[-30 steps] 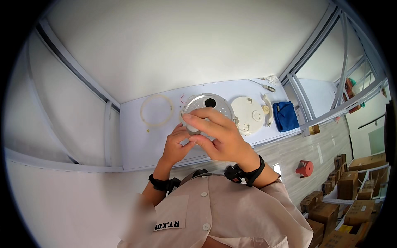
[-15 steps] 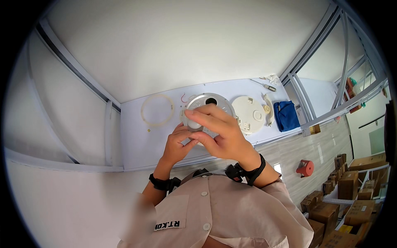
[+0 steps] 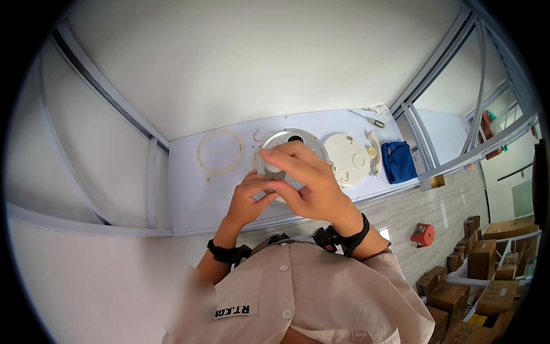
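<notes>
We record first the counter (image 3: 195,206), pale and set against the wall, with the red stool (image 3: 423,235) on the floor to its right. On the counter, in front of the person, lies the silver lid (image 3: 279,142), round, with a dark opening near its far edge, its near part hidden by the hands. Just right of it we find the white disc (image 3: 344,157), and well to its left the pale ring (image 3: 199,152), lying flat.

The right hand (image 3: 312,183) reaches over the silver lid, its fingers curled partway, thumb and forefinger bent around the cap. The left hand (image 3: 249,198) is beside it, fingers bent and drawn close, their tips near the right thumb; we cannot tell whether they grip anything.

The blue pouch (image 3: 399,162) lies toward the counter's right end, the screwdriver (image 3: 376,122) beyond it and the curved strip (image 3: 377,162) between pouch and disc. The cap (image 3: 274,172), round and grey, is in the right hand over the silver lid (whether it touches the lid, we cannot tell). Smallest are the red wire (image 3: 255,136) and, near the ring, the yellow bit (image 3: 208,180).
</notes>
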`<control>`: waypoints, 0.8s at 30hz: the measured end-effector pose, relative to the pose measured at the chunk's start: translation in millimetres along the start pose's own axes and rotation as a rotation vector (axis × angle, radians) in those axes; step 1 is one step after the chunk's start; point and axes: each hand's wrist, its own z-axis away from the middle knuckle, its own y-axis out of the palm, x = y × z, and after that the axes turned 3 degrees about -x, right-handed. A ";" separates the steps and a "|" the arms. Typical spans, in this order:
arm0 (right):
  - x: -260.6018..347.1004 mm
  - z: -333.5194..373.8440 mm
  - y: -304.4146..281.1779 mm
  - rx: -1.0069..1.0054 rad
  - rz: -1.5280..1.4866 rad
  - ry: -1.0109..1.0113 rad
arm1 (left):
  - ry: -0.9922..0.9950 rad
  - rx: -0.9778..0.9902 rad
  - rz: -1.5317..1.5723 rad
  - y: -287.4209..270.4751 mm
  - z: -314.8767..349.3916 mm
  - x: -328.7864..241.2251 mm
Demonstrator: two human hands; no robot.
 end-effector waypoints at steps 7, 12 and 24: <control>1.3 -1.3 2.2 -0.088 0.082 -0.067 | -0.023 0.022 0.002 1.4 1.0 8.1; 3.0 -2.1 8.1 -0.043 -0.088 0.008 | -0.003 0.049 -0.052 -1.7 -0.5 4.0; -4.0 3.4 7.6 -0.052 0.042 -0.079 | -0.060 0.012 0.008 2.3 1.4 9.2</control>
